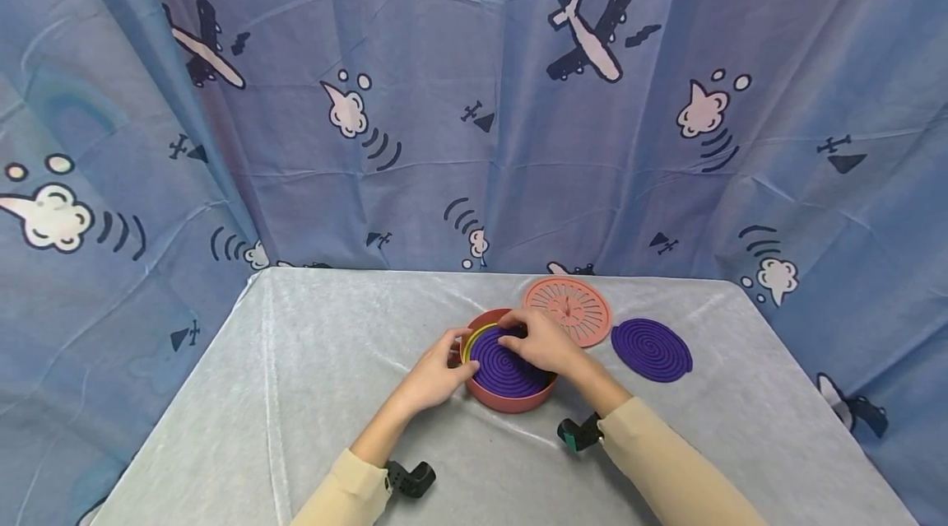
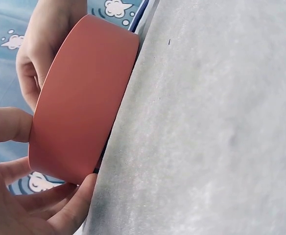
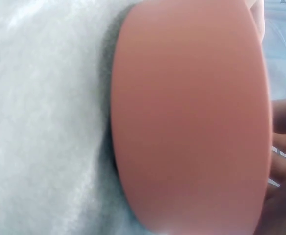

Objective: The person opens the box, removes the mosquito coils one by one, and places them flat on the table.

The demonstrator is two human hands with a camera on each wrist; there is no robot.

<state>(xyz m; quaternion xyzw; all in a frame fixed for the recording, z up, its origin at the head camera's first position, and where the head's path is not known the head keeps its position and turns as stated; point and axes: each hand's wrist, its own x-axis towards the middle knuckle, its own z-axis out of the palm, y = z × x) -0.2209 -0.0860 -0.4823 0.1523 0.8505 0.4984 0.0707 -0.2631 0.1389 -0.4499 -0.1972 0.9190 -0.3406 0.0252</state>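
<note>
A blue curtain (image 1: pixel 444 32) printed with airplanes and puffs of cloud hangs behind a table draped in pale cloth (image 1: pixel 355 328), where a person in beige sleeves (image 1: pixel 348 489) works at a round coral container (image 1: pixel 508 404) near the middle. Inside the container lies a purple spiral mat (image 1: pixel 506 363), with a yellow edge (image 1: pixel 467 345) showing beside it along the left wall. The left hand (image 1: pixel 437 374), partly open, grips the container's side between thumb and bent fingers. The right hand (image 1: pixel 544 341) arches over the mat, thumb and fingers parted; whether it pinches the mat cannot be told. To the right lie a slotted coral disc (image 1: pixel 569 310) and a second purple mat (image 1: pixel 652 350). The left wrist view reveals fingers low against the container's outer wall, hidden from above; the right wrist view shows that smooth wall up close, fingers beyond its rim.
</note>
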